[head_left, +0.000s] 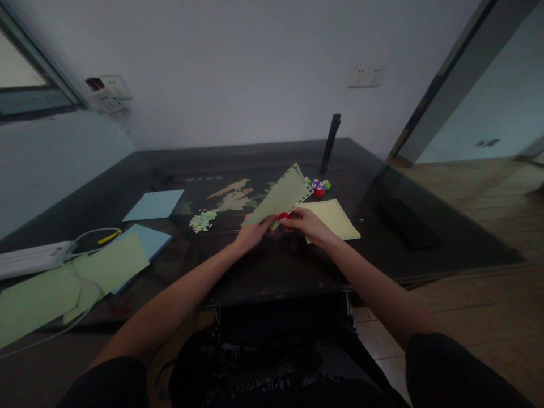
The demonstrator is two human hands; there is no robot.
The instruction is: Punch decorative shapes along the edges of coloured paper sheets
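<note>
My left hand (pixel 254 233) is closed on a pale green sheet of paper (pixel 278 195), which tilts up off the table and has small holes punched along its edges. At the sheet's lower edge, my right hand (pixel 306 222) grips a small red craft punch (pixel 284 216). Whether the paper sits in the punch's slot I cannot tell. Under and beside my right hand lies a pale yellow sheet (pixel 334 218) with a punched border. Behind it stand several small craft punches (pixel 319 187) in purple, green and red. Left of my hands is a heap of tiny punched paper bits (pixel 203 220).
A light blue sheet (pixel 155 204) lies left, with green sheets (pixel 113 260) nearer me. A white power strip (pixel 34 259) and its cable lie beside them. Behind the punches a black stick-like object (pixel 330 143) stands upright. A dark flat object (pixel 408 222) is at right.
</note>
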